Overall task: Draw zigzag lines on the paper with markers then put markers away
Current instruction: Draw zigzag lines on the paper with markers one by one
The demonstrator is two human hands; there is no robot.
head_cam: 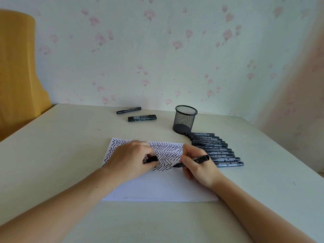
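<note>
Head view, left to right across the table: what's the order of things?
Yellow chair back → left hand holding a black cap → right hand gripping the uncapped marker → row of markers lying beside the paper.

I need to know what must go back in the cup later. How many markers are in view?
About 14: one in the right hand, roughly ten in a row beside the mesh cup, three near the wall. The row's overlap may hide some.

Marker row (216,149) right of paper (157,186)
</note>
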